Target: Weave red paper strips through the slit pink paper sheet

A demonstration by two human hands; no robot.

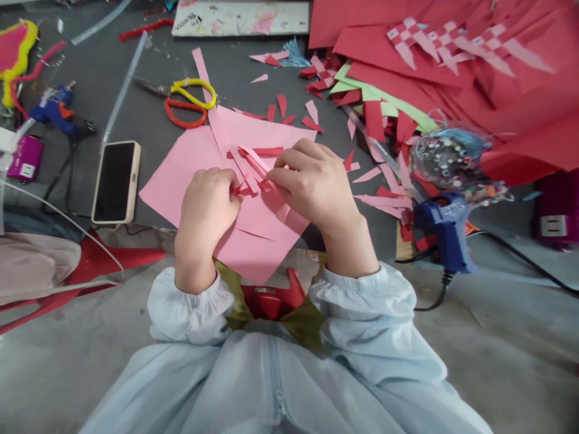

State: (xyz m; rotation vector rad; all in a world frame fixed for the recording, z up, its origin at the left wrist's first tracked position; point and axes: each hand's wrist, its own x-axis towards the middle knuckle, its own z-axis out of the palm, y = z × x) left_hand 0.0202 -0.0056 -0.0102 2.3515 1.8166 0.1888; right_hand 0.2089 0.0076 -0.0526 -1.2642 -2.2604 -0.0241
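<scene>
My left hand (205, 208) and my right hand (310, 181) meet over a pink paper sheet (190, 160) lying on the grey table (108, 90). Both hands are closed in a pinch on woven pink and red paper strips (256, 166) between them. The left fingers curl around the strips' left end, and the right fingertips press the strips from the right. Pale blue sleeves cover both wrists.
A phone (116, 181) lies left of the pink sheet. Scissors with yellow and red handles (187, 99) rest behind it. A blue glue gun (446, 232) stands at the right, another (58, 111) at far left. Red paper sheets (497, 90) and cut scraps fill the back right.
</scene>
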